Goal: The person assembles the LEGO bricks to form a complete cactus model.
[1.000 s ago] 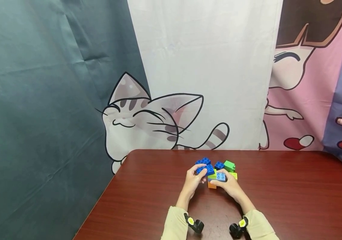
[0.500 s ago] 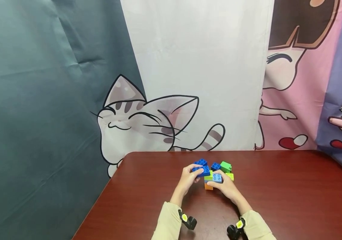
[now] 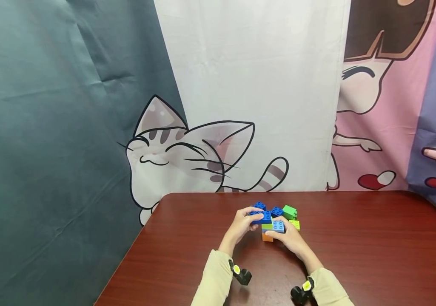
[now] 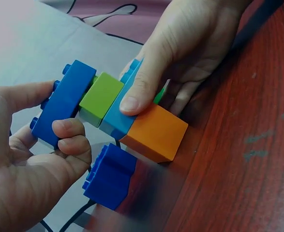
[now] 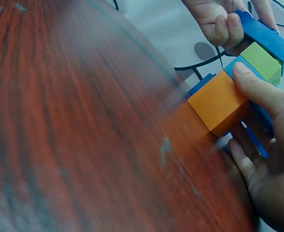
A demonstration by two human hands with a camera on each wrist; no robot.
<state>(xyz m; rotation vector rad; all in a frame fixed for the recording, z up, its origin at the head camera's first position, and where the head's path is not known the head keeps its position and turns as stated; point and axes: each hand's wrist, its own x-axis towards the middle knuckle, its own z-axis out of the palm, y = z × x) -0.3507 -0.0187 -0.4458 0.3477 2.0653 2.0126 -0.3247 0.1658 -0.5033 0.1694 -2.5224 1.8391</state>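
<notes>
My left hand [image 3: 240,227] pinches a dark blue building brick [image 4: 67,104] between fingers and thumb. That brick sits against the studs of a lime green brick [image 4: 102,96], slightly tilted in the left wrist view. Below the green one comes a light blue brick [image 4: 116,118], then an orange brick [image 4: 156,134] at the stack's foot on the table. My right hand [image 3: 293,239] grips the light blue brick, its thumb across the near side. Its far fingers are partly hidden behind the stack.
Behind the stack lie dark blue bricks [image 3: 277,211], one of them [image 3: 259,205] partly hidden by my left hand. A green brick [image 3: 289,212] and a flat lime brick [image 3: 295,224] lie to the right. The brown table [image 3: 355,246] ends at a printed cloth [image 3: 271,85].
The dark blue brick in my left hand has levelled out and shifted right over the lime green brick. My right hand keeps its grip. The head view has shifted slightly.
</notes>
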